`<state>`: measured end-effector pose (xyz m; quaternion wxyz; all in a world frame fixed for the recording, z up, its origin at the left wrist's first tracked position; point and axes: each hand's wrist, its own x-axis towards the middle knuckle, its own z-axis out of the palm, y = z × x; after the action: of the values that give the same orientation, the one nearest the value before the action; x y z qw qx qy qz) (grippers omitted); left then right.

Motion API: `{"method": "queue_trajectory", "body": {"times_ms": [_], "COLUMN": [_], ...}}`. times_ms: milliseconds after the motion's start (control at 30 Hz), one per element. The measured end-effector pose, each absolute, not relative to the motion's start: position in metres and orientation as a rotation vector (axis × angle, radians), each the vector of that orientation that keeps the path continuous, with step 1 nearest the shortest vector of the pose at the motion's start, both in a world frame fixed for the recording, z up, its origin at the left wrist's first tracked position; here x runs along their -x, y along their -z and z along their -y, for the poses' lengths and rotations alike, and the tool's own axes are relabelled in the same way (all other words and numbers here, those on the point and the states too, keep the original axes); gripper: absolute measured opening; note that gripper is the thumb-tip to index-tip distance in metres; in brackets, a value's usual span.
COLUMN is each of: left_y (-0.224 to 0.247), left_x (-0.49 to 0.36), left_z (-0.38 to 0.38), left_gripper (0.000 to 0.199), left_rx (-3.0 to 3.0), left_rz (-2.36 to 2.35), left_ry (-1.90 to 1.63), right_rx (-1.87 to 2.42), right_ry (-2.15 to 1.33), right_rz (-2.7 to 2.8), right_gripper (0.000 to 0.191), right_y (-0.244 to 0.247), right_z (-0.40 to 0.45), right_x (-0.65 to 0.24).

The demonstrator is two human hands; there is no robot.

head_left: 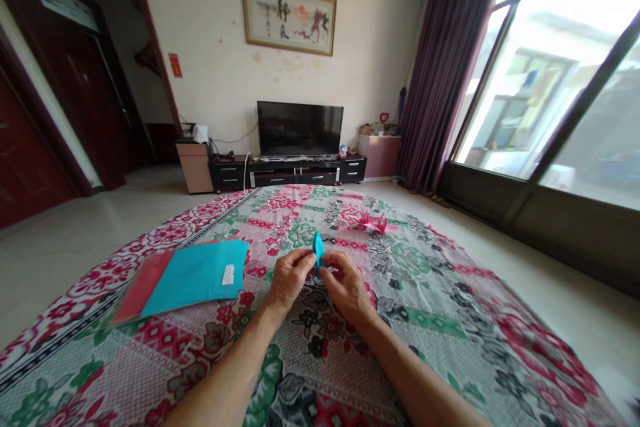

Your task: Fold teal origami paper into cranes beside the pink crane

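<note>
Left hand [292, 275] and right hand [349, 284] pinch the folded turquoise paper [318, 248], likely light, easily crushed; best held along creases.

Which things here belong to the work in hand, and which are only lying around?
Work in hand:
folded blue paper, held by the left hand and right hand
blue sheets, probably
pink folded shapes, perhaps

Only around:
tablecloth
television
wall picture
curtain

Origami piece [319, 248]: matt paper. Sheet stack [193, 273]: smooth paper. Tablecloth [425, 300]: woven-looking cloth, textured. Television screen [300, 130]: glossy, smooth. Curtain [433, 73]: pleated cloth.
</note>
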<state>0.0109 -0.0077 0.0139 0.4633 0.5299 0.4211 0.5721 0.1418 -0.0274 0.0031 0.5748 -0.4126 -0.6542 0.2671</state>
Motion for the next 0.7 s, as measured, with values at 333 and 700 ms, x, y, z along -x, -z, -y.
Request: {"method": "queue_trajectory", "body": {"times_ms": [333, 700], "left_y": [-0.011, -0.013], "left_x": [-0.01, -0.009], "left_z": [0.007, 0.006], "left_gripper": [0.019, 0.02], "left_rx": [-1.231, -1.267], "left_rz": [-0.949, -1.027], "left_ry": [-1.393, -1.37], "right_rx": [0.914, 0.914], "right_ry": [-0.788, -1.16], "right_rz": [1.473, 1.322], "right_gripper": [0.022, 0.025], "right_y": [-0.002, -0.012], "right_z": [0.027, 0.028], "right_x": [-0.142, -0.145]}}
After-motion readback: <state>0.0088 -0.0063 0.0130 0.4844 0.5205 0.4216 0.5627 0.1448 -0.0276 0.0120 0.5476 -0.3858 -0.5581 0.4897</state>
